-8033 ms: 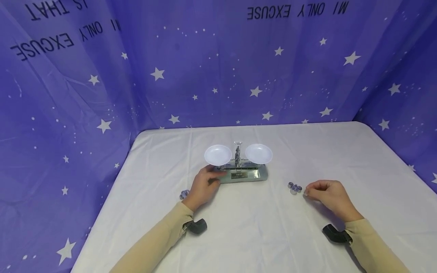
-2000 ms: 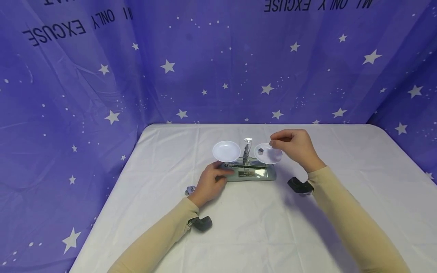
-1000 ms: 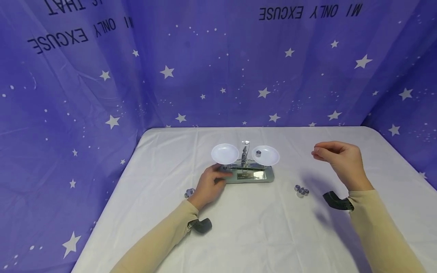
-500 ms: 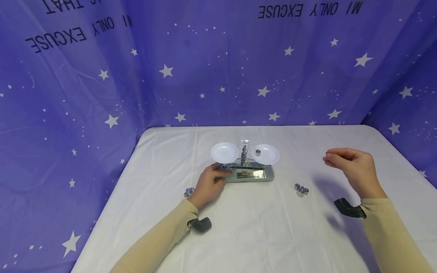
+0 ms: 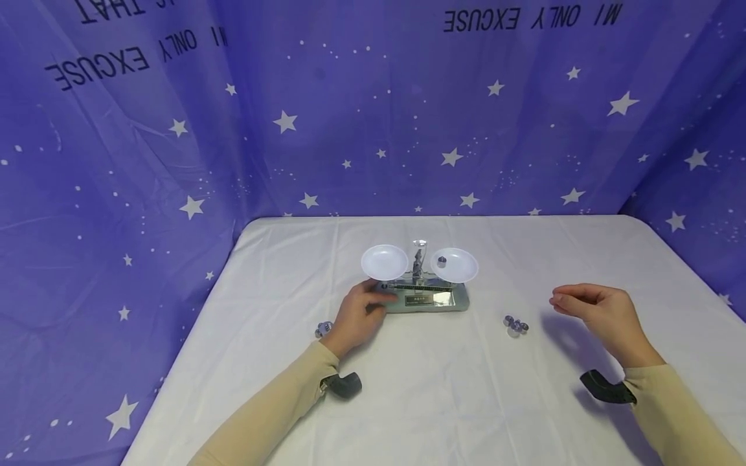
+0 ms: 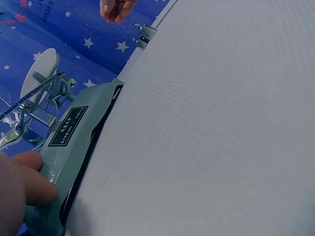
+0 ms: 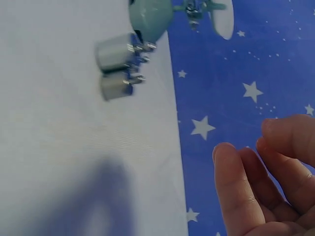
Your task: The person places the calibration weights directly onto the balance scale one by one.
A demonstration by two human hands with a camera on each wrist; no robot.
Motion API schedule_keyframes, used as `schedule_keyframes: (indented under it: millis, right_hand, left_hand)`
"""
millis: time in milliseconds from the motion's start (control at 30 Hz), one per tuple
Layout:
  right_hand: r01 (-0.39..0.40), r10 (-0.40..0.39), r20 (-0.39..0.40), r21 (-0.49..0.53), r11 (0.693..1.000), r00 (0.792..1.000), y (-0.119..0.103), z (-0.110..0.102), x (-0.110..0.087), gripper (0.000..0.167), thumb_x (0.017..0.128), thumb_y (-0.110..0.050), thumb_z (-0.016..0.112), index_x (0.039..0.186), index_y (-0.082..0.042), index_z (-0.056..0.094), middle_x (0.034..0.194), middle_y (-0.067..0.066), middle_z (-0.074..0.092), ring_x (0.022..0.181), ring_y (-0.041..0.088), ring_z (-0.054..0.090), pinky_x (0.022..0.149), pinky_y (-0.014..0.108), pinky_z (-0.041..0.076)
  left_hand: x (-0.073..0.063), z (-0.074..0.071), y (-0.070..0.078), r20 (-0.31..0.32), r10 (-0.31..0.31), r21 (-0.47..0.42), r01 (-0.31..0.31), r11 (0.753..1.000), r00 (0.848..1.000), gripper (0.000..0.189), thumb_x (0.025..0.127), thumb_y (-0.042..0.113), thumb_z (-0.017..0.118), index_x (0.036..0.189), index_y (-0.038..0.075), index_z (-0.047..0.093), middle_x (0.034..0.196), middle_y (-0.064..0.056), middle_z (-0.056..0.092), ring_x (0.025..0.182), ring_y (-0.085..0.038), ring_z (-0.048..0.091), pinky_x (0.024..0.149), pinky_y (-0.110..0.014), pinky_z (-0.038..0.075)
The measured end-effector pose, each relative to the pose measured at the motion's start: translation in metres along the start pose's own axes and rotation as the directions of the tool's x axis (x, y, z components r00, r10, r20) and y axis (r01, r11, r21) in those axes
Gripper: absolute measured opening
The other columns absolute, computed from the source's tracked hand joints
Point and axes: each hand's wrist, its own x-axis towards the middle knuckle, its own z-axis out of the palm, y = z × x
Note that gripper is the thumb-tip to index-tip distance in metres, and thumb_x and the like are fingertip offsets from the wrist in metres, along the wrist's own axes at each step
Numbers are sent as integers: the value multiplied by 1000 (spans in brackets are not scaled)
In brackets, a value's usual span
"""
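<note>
A balance scale (image 5: 428, 302) with a grey-green base and two white pans stands near the table's middle. My left hand (image 5: 357, 320) holds the left end of its base; in the left wrist view the fingertips (image 6: 42, 191) press on the base's front. One small metal weight (image 5: 441, 261) sits in the right pan, and the left pan (image 5: 384, 262) is bare. Away to the right, my right hand (image 5: 600, 317) hovers over the table with loosely bent fingers and nothing between them. Left of it, several knobbed cylindrical metal weights (image 5: 515, 325) stand on the cloth.
Another small cluster of shiny metal pieces (image 5: 323, 329) lies beside my left wrist, partly covered by it. White cloth (image 5: 443, 388) covers the table. A purple curtain with stars (image 5: 350, 116) hangs behind and at both sides. Black camera mounts (image 5: 606, 388) jut from both wrists.
A weight has come into the right pan, bare eight seconds ago. My right hand has drawn back from over that pan to the right, then lowered. My left hand stays on the base.
</note>
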Motion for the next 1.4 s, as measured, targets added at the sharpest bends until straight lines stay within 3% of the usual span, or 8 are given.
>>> schedule_keyframes:
  millis: [267,467,1000,1400]
  right_hand:
    - [-1,1,-3,-133,991,1000,15,12,-6,29,94,-21,73,113,0,76,88,-26,76,84,-10,70,75,7,53]
    - [-23,20,-17,-230,973,1000,20,20,-8,35,93,-26,74,114,3,75,88,-32,72,86,-17,61,74,7,47]
    - [-11,47,120,-287,958,992,25,30,-8,36,93,-26,74,116,1,75,93,-20,76,84,-10,65,73,13,53]
    - [33,12,143,-306,951,990,33,37,-6,29,91,-18,75,112,1,76,95,-14,78,84,-11,64,72,14,53]
  left_hand:
    - [-1,-1,1,3,-17,-9,17,1000,1000,32,82,-2,61,106,5,80,143,-25,59,136,-44,53,116,-57,41]
    - [-1,0,1,8,-16,-6,16,1000,1000,32,82,-3,60,106,5,80,142,-25,59,136,-44,53,116,-57,41]
    - [-1,-1,2,12,-20,-21,20,1000,1000,31,82,-2,61,106,5,80,142,-25,59,136,-44,53,115,-57,41]
    - [0,0,1,16,-21,-18,22,1000,1000,32,82,-4,60,106,5,80,142,-24,59,136,-43,53,115,-57,41]
